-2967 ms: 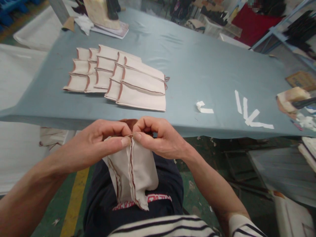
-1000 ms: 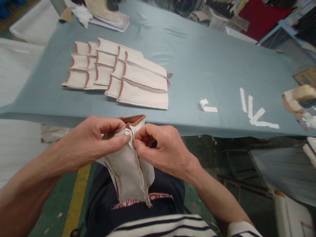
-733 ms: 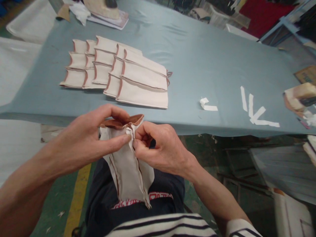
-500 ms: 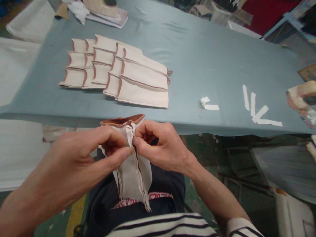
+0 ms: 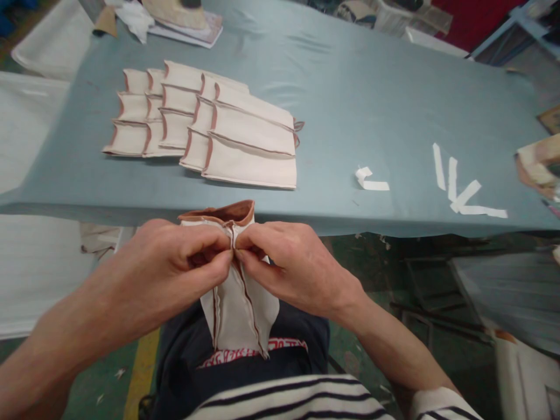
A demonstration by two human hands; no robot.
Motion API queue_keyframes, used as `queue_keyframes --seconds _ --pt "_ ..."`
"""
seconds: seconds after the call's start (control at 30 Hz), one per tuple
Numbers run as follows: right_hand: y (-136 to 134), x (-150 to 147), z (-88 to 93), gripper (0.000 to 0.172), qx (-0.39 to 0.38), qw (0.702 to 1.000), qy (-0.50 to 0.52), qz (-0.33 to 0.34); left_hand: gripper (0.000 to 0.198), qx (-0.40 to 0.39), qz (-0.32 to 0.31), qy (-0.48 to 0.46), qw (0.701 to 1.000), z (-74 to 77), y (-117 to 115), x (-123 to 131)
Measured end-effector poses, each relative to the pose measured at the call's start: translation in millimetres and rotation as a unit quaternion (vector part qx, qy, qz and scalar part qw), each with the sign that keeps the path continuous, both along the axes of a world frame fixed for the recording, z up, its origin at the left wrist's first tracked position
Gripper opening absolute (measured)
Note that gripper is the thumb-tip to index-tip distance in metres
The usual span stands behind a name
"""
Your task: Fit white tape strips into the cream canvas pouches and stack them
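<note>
A cream fabric pouch with brown-bound seams and a brown-lined open top hangs upright over my lap, just off the table's front edge. My left hand pinches its middle seam between thumb and forefinger, a little below the opening. From the other side my right hand pinches the same seam, the fingertips of both hands almost touching. The fabric right under the fingertips is hidden. Beyond, on the table, similar cream pouches lie flat in overlapping rows.
The blue-green covered table stretches across in front of me. White strips lie at its right, with a curled white strip nearer the middle. A papers stack sits at the back left. White bins stand at the left.
My hands have come closer together on the seam, and both now pinch it. The white strip of fabric seen between them before is now mostly covered. The view has shifted slightly.
</note>
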State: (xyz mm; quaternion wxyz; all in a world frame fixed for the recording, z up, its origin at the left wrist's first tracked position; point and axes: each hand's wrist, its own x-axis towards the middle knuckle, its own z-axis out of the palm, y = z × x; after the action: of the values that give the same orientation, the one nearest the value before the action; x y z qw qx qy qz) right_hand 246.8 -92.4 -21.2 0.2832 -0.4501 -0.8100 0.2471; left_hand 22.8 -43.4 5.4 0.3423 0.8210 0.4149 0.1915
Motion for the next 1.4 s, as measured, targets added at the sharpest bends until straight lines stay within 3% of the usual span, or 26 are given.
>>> queue_keyframes --seconds 0.1,0.23,0.37,0.47,0.53,0.7,0.8,0.93,1.07,1.13,1.23,1.3,1.4 --pt "-3.3 -3.5 -1.2 0.024 0.01 1.0 -0.019 -0.016 0.039 0.027 -0.052 0.008 0.998 0.3 0.4 0.9" --pt "-4.3 -10.1 -8.6 0.015 -0.057 0.991 0.115 -0.05 0.032 -0.012 -0.013 -0.011 1.0 -5.9 0.8 3.7" --pt "-2.7 -18.2 -27.0 0.015 -0.182 0.938 0.283 -0.083 0.032 -0.072 0.039 -0.059 0.995 -20.7 -1.0 10.8" --pt "-3.6 -19.0 -37.0 0.022 -0.251 0.905 0.329 -0.093 0.034 -0.121 0.065 -0.1 0.986 -30.4 -7.3 15.5" --pt "-5.7 -15.5 -36.4 0.021 -0.221 0.922 0.301 -0.102 0.035 -0.111 0.072 -0.103 0.986 -33.0 -13.1 17.0" --pt "-9.8 -2.0 -16.7 0.011 -0.033 0.987 0.125 -0.096 0.031 0.056 0.025 -0.05 0.997 -26.6 -23.8 17.4" --pt "-10.9 2.5 -6.0 0.016 0.002 0.995 0.04 -0.089 0.031 0.131 -0.005 -0.037 0.991 -20.2 -27.5 18.7" --pt "-13.5 2.9 1.1 0.015 0.004 0.995 0.008 -0.095 0.031 0.179 -0.012 -0.043 0.983 -14.8 -32.0 21.9" --pt "-11.3 -0.8 -0.7 0.012 -0.045 0.991 0.057 -0.115 0.032 0.078 0.017 -0.065 0.995 -17.8 -30.0 23.9" --pt "-7.0 -3.0 -6.3 0.011 -0.101 0.982 0.106 -0.123 0.03 -0.046 0.045 -0.1 0.993 -25.8 -24.9 24.3" --pt "-0.6 -5.2 -18.2 0.012 -0.185 0.96 0.171 -0.123 0.03 -0.21 0.056 -0.158 0.963 -43.3 -15.8 23.8" --pt "1.3 -5.6 -24.9 0.012 -0.221 0.948 0.196 -0.119 0.032 -0.243 0.053 -0.166 0.954 -51.8 -11.6 21.9" --pt "0.6 -4.8 -27.6 0.013 -0.226 0.948 0.196 -0.11 0.029 -0.195 0.045 -0.141 0.97 -50.9 -8.5 16.6"
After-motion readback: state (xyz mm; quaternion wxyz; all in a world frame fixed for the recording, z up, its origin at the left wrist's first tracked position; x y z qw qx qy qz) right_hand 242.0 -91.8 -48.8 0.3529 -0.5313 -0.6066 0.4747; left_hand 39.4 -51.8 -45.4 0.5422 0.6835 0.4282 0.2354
